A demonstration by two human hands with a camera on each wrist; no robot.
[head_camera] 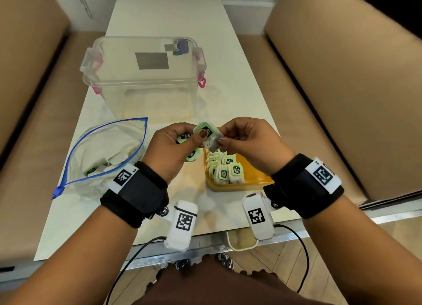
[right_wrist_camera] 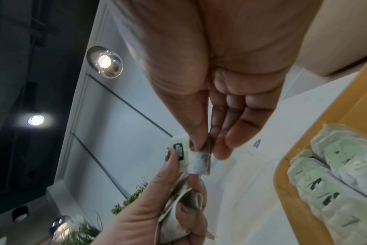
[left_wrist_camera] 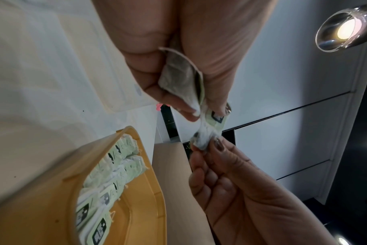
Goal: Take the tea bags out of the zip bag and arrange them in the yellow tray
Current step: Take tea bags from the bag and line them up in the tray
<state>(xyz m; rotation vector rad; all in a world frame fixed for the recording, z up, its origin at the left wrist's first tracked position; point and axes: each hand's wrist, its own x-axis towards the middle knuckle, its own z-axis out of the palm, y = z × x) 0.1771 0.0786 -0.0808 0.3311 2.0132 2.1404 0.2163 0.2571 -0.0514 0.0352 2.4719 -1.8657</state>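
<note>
My left hand (head_camera: 194, 138) grips a small bunch of green-tagged tea bags (head_camera: 185, 137) above the white table. Its thumb also presses on one tea bag (head_camera: 209, 133) that sticks out to the right. My right hand (head_camera: 222, 137) pinches that same tea bag between thumb and forefinger. Both hands hover over the far end of the yellow tray (head_camera: 239, 183), where several tea bags (head_camera: 226, 170) stand in rows. The open zip bag (head_camera: 102, 154) lies at the left with more tea bags inside. The left wrist view shows the shared tea bag (left_wrist_camera: 207, 131); the right wrist view shows it too (right_wrist_camera: 197, 162).
A clear lidded plastic box (head_camera: 146, 76) stands behind the hands on the table. Beige benches (head_camera: 342, 99) flank the table on both sides. The table's metal front edge (head_camera: 205, 247) runs just below my wrists, with cables hanging over it.
</note>
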